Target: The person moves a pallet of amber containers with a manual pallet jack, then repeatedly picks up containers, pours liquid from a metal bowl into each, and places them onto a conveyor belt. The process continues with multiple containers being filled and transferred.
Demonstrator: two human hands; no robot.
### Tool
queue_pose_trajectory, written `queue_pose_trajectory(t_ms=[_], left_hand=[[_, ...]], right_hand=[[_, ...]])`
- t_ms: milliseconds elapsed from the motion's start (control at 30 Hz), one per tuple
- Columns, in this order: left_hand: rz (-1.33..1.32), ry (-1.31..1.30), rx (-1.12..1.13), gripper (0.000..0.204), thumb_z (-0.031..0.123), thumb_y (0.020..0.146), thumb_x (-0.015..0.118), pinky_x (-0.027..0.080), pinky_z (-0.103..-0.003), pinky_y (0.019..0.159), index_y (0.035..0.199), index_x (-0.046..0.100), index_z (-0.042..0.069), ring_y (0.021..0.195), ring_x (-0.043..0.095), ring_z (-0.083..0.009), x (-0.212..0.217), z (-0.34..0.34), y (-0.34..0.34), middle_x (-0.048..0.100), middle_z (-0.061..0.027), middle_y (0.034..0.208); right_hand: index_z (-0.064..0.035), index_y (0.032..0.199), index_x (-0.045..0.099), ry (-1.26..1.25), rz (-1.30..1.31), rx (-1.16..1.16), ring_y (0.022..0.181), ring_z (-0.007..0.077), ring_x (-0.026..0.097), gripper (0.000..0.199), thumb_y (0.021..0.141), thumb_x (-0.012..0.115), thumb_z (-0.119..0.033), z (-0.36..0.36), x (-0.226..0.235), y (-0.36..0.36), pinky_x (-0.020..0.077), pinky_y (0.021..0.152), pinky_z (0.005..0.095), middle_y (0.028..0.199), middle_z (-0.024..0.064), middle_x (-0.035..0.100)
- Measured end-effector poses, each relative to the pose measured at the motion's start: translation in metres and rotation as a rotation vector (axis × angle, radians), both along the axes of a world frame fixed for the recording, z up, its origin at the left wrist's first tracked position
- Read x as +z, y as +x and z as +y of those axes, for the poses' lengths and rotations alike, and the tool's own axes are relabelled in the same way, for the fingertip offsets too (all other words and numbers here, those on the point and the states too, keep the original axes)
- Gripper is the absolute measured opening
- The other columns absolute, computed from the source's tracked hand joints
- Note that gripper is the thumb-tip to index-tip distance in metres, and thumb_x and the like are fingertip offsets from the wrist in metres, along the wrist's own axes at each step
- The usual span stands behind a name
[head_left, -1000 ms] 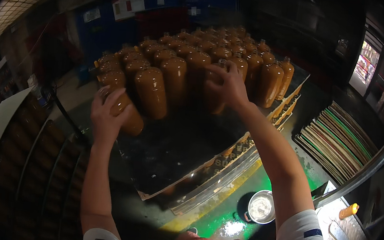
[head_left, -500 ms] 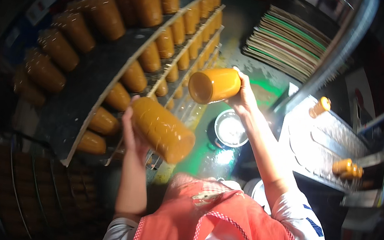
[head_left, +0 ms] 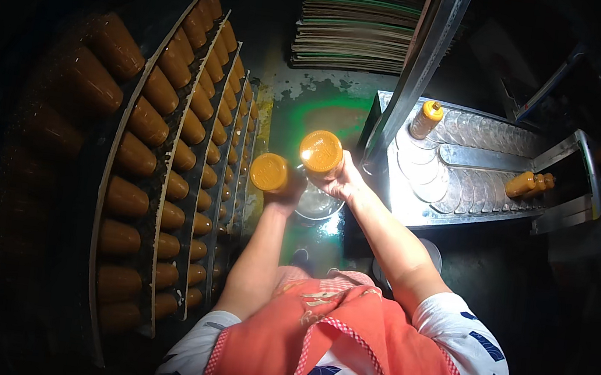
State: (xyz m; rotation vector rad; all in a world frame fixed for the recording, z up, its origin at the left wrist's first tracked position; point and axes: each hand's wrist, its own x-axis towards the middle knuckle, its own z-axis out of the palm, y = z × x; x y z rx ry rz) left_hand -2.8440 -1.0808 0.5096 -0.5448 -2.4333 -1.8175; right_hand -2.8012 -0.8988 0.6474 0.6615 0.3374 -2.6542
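My left hand point(head_left: 286, 196) is closed round an orange-brown glossy cylindrical vessel point(head_left: 270, 173), its round flat end turned up. Just to the right, my right hand point(head_left: 340, 180) grips a similar orange-brown vessel point(head_left: 321, 151), also with a round end facing up. Both are held close together above a round bucket point(head_left: 318, 206), which my hands partly cover. Whether the two vessels touch I cannot tell.
Shelves point(head_left: 120, 130) full of rows of similar vessels point(head_left: 146, 122) stand at the left. To the right is a metal machine bed point(head_left: 470, 159) with round overlapping plates and several orange vessels point(head_left: 530, 185). A metal post point(head_left: 421, 68) rises beside it; stacked boards point(head_left: 356, 27) lie beyond.
My view has turned away from the shelves toward the bucket and machine. Both vessels have come closer together and tilted from lying sideways to having an end up.
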Motion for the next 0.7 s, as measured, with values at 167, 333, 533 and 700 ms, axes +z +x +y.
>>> queue_pose_trajectory(t_ms=[167, 333, 533, 700], left_hand=[[-0.485, 0.478, -0.177, 0.038, 0.030, 0.094, 0.055, 0.047, -0.047, 0.097, 0.124, 0.056, 0.005, 0.114, 0.056, -0.0299, -0.033, 0.017, -0.026, 0.059, -0.0123, 0.123], [-1.472, 1.549, 0.048, 0.052, 0.045, 0.097, 0.051, 0.050, -0.055, 0.098, 0.135, 0.055, 0.010, 0.127, 0.053, -0.0362, -0.030, -0.007, -0.036, 0.057, -0.0124, 0.139], [-1.171, 0.843, -0.401, 0.060, 0.053, 0.100, 0.046, 0.057, -0.041, 0.087, 0.136, 0.054, 0.006, 0.107, 0.065, -0.0301, 0.006, 0.009, -0.001, 0.065, -0.0130, 0.123], [-0.867, 0.519, -0.502, 0.045, 0.025, 0.097, 0.059, 0.054, -0.033, 0.088, 0.133, 0.056, -0.002, 0.099, 0.066, -0.0216, 0.151, 0.158, 0.062, 0.066, -0.0111, 0.114]], right_hand=[[-0.0072, 0.124, 0.061, -0.071, 0.129, -0.040, 0.116, 0.0324, 0.062, 0.047, 0.096, 0.050, -0.043, -0.001, 0.001, 0.001, 0.0500, 0.101, 0.0509, 0.128, 0.0150, 0.062], [-0.0115, 0.117, 0.063, -0.001, 0.083, -0.098, 0.103, 0.0265, 0.068, 0.043, 0.094, 0.056, -0.047, 0.019, -0.004, 0.035, 0.0523, 0.097, 0.0533, 0.114, 0.0094, 0.069], [-0.0129, 0.122, 0.064, 0.405, -0.018, -0.453, 0.101, 0.0239, 0.068, 0.036, 0.099, 0.055, -0.039, 0.168, 0.009, 0.174, 0.0556, 0.087, 0.0463, 0.115, 0.0069, 0.069], [-0.0198, 0.124, 0.070, 1.528, -0.285, -0.812, 0.108, 0.0260, 0.063, 0.037, 0.088, 0.072, -0.025, 0.330, 0.038, 0.261, 0.0509, 0.096, 0.0386, 0.121, 0.0104, 0.063]])
